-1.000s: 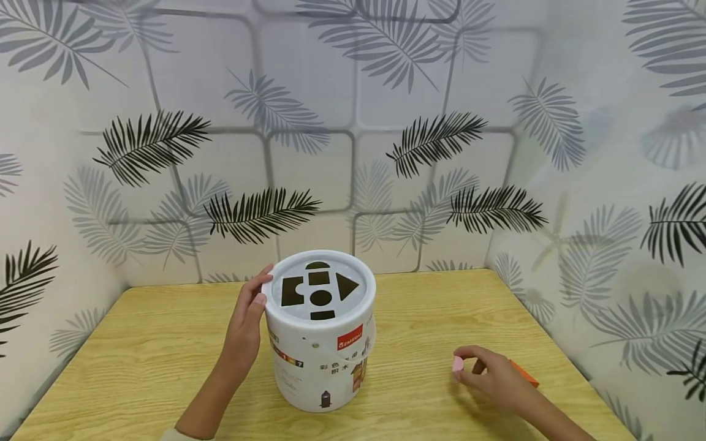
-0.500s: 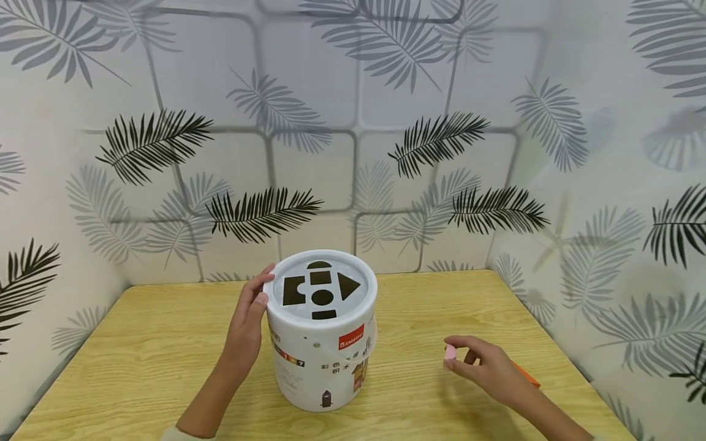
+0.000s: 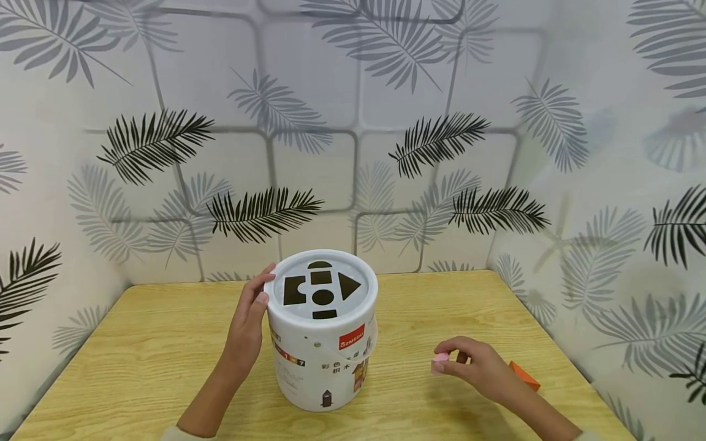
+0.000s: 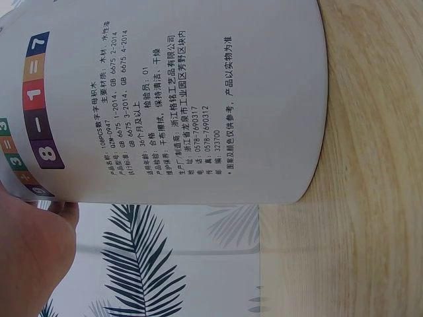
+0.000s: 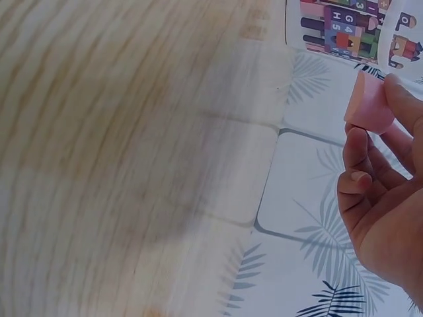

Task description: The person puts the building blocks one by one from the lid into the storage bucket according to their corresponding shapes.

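A white toy-block bucket (image 3: 317, 373) stands upright on the table, its lid (image 3: 350, 306) cut with dark shaped holes: a triangle, a circle, rectangles, a half-round and a notched square. My left hand (image 3: 246, 324) rests against the lid's left rim, thumb in front and fingers farther back. In the left wrist view, part of that hand shows beside the bucket's printed wall (image 4: 218, 132). To the right of the bucket, my right hand (image 3: 480, 367) pinches a small pink half-round block (image 5: 369, 102) between thumb and fingers, above the table.
An orange block (image 3: 525, 375) with sloping faces lies on the wooden table (image 3: 430, 306) behind my right wrist. The bucket's pale handle (image 3: 371, 343) hangs down its right side. Leaf-patterned wall coverings (image 3: 309, 171) close off the back and sides.
My right hand has moved left toward the bucket with the pink block, and the block has turned in its fingers. More of the orange block shows now. The left hand stays on the rim.
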A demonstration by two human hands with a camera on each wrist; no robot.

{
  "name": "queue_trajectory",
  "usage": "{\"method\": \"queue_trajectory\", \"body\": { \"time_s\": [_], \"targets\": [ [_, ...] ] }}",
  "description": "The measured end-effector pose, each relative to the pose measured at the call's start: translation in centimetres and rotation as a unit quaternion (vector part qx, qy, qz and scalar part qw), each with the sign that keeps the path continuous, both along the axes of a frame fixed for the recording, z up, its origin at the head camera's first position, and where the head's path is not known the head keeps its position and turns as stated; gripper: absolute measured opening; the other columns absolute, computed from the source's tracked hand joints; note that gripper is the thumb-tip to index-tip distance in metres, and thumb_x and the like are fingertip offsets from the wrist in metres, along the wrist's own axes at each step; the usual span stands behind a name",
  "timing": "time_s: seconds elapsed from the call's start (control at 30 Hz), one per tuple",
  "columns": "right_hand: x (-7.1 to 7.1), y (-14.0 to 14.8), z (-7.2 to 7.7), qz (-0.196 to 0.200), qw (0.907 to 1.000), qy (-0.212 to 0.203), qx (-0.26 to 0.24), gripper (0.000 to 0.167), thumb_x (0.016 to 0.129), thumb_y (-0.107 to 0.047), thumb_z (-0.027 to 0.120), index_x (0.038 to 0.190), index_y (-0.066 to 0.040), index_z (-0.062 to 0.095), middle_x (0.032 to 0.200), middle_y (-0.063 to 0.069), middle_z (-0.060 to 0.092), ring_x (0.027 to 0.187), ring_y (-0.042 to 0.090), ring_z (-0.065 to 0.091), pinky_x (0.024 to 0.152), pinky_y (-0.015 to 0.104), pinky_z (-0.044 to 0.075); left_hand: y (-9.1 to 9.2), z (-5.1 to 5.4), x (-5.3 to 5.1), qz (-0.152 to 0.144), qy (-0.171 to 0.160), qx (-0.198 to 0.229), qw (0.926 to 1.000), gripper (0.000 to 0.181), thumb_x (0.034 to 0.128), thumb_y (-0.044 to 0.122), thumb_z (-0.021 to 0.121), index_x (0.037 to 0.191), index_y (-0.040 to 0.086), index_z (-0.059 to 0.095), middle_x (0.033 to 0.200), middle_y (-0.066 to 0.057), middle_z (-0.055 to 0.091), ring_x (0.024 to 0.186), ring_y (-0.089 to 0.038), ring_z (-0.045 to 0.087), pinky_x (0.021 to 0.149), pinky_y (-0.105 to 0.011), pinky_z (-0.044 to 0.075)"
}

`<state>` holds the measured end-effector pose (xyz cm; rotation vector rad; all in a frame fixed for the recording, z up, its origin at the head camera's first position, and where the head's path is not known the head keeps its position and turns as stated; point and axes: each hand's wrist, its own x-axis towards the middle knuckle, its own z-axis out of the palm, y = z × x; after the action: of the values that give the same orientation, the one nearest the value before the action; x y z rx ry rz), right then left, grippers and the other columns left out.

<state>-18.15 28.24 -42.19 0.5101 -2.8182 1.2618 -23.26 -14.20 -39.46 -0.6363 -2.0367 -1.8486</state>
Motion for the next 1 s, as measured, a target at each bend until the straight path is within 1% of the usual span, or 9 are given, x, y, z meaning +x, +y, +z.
{"method": "queue_trajectory", "body": {
  "time_s": [0.13, 0.3, 0.37, 0.57, 0.67, 0.77, 0.83, 0.93, 1.0],
  "targets": [
    [-0.1, -0.1, 0.1, -0.009, 0.9998, -0.004, 0.014, 0.027, 0.090, -0.037, 0.074, 0.111, -0.019, 0.070, 0.097, -0.002, 0.065, 0.070, 0.006, 0.052, 0.052, 0.023, 0.044, 0.0, 0.1, 0.1, -0.002, 0.003, 0.000, 1.0000, 0.038, 0.1115, 0.026, 0.029, 0.144, 0.010, 0.040, 0.164, 0.001, 0.029, 0.154, -0.025, 0.020, 0.113, -0.009, 0.026],
    [-0.2, -0.2, 0.0, -0.004, 0.9993, -0.010, 0.035, 0.034, 0.091, -0.041, 0.072, 0.112, -0.014, 0.070, 0.099, -0.003, 0.065, 0.071, 0.006, 0.052, 0.054, 0.024, 0.045, 0.0, 0.3, 0.2, -0.005, 0.005, -0.002, 1.0000, 0.038, 0.1115, 0.026, 0.029, 0.144, 0.010, 0.039, 0.164, -0.001, 0.028, 0.155, -0.026, 0.020, 0.114, -0.009, 0.025],
    [-0.3, -0.2, -0.2, -0.002, 0.9987, -0.012, 0.049, 0.035, 0.091, -0.043, 0.071, 0.111, -0.014, 0.070, 0.100, -0.003, 0.065, 0.069, 0.005, 0.051, 0.054, 0.024, 0.044, 0.0, 0.3, 0.2, -0.006, 0.005, -0.001, 1.0000, 0.038, 0.1114, 0.026, 0.029, 0.144, 0.010, 0.039, 0.164, -0.001, 0.028, 0.155, -0.025, 0.020, 0.114, -0.009, 0.025],
    [-0.7, -0.2, -0.8, 0.014, 0.9945, -0.046, 0.093, 0.035, 0.093, -0.046, 0.068, 0.111, -0.016, 0.070, 0.100, -0.007, 0.066, 0.060, 0.004, 0.047, 0.052, 0.024, 0.041, 0.0, 0.1, 0.0, -0.008, 0.009, 0.002, 0.9999, 0.038, 0.1113, 0.023, 0.028, 0.145, 0.009, 0.039, 0.164, -0.002, 0.028, 0.154, -0.026, 0.021, 0.113, -0.008, 0.026],
    [-0.8, 0.0, -1.1, 0.033, 0.9926, -0.031, 0.113, 0.031, 0.094, -0.045, 0.067, 0.109, -0.018, 0.071, 0.100, -0.008, 0.066, 0.065, 0.002, 0.050, 0.056, 0.023, 0.043, 0.0, 0.0, 0.0, -0.008, 0.012, 0.000, 0.9999, 0.038, 0.1113, 0.022, 0.028, 0.145, 0.009, 0.039, 0.164, -0.002, 0.028, 0.154, -0.026, 0.021, 0.113, -0.008, 0.026],
    [-0.8, 0.1, -1.5, 0.044, 0.9908, -0.010, 0.128, 0.022, 0.094, -0.042, 0.068, 0.103, -0.023, 0.072, 0.100, -0.010, 0.063, 0.070, 0.000, 0.049, 0.059, 0.022, 0.044, 0.0, 0.0, 0.0, -0.006, 0.010, -0.001, 0.9999, 0.037, 0.1113, 0.022, 0.028, 0.145, 0.010, 0.039, 0.164, -0.001, 0.028, 0.154, -0.026, 0.021, 0.113, -0.008, 0.026],
    [-0.9, 0.1, -1.6, 0.050, 0.9900, -0.004, 0.132, 0.016, 0.094, -0.040, 0.069, 0.100, -0.026, 0.072, 0.099, -0.010, 0.061, 0.072, 0.000, 0.049, 0.061, 0.021, 0.044, -0.1, 0.0, 0.0, -0.005, 0.009, -0.002, 1.0000, 0.037, 0.1113, 0.023, 0.028, 0.144, 0.010, 0.040, 0.164, -0.001, 0.028, 0.154, -0.026, 0.021, 0.113, -0.008, 0.026],
    [-0.9, 0.1, -1.9, 0.062, 0.9898, -0.003, 0.128, 0.014, 0.093, -0.037, 0.069, 0.099, -0.025, 0.074, 0.098, -0.008, 0.056, 0.072, 0.000, 0.047, 0.059, 0.021, 0.043, -0.1, 0.0, 0.0, -0.002, 0.007, -0.002, 1.0000, 0.037, 0.1114, 0.023, 0.028, 0.144, 0.010, 0.040, 0.164, 0.000, 0.029, 0.154, -0.025, 0.020, 0.113, -0.008, 0.026],
    [-0.9, 0.1, -2.1, 0.072, 0.9891, 0.009, 0.128, 0.015, 0.093, -0.035, 0.070, 0.099, -0.023, 0.075, 0.096, -0.007, 0.054, 0.072, -0.001, 0.047, 0.059, 0.021, 0.043, -0.1, 0.0, 0.0, -0.001, 0.007, -0.002, 1.0000, 0.037, 0.1114, 0.024, 0.028, 0.144, 0.010, 0.040, 0.164, 0.000, 0.029, 0.154, -0.025, 0.021, 0.113, -0.008, 0.026]
  ]
}}
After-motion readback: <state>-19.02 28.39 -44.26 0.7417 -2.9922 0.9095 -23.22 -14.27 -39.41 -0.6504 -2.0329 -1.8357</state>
